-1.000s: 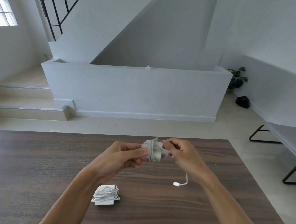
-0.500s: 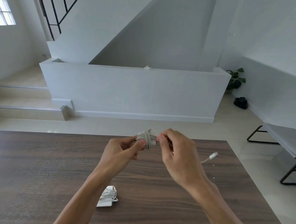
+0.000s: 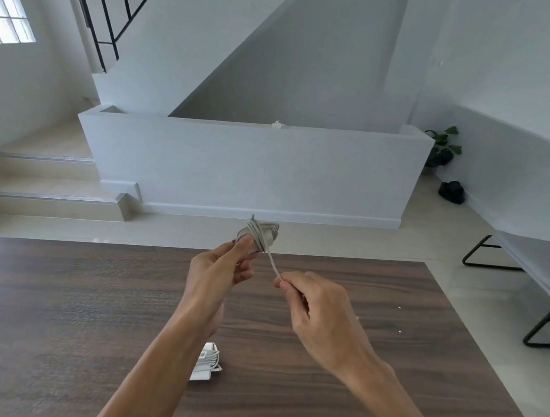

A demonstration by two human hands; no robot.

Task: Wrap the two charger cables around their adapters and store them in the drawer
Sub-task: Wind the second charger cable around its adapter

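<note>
My left hand [image 3: 219,272] holds a white adapter [image 3: 260,237] up above the far edge of the wooden table [image 3: 56,305], with most of its cable wound round it. A short free length of that cable [image 3: 272,262] runs down to my right hand [image 3: 316,308], which pinches its end and keeps it taut. A second white adapter [image 3: 207,363], its cable wrapped round it, lies on the table near me, partly hidden behind my left forearm. No drawer is in view.
Beyond the table a low white wall [image 3: 254,166] fronts a staircase with steps [image 3: 34,181] on the left. A grey bench [image 3: 537,264] with a black frame stands on the right. A potted plant [image 3: 442,150] and a dark bag [image 3: 451,191] sit in the far corner.
My left hand has raised the adapter higher and further away. My right hand has drawn back toward me and down, pulling the last stretch of cable straight; the dangling plug end is no longer visible.
</note>
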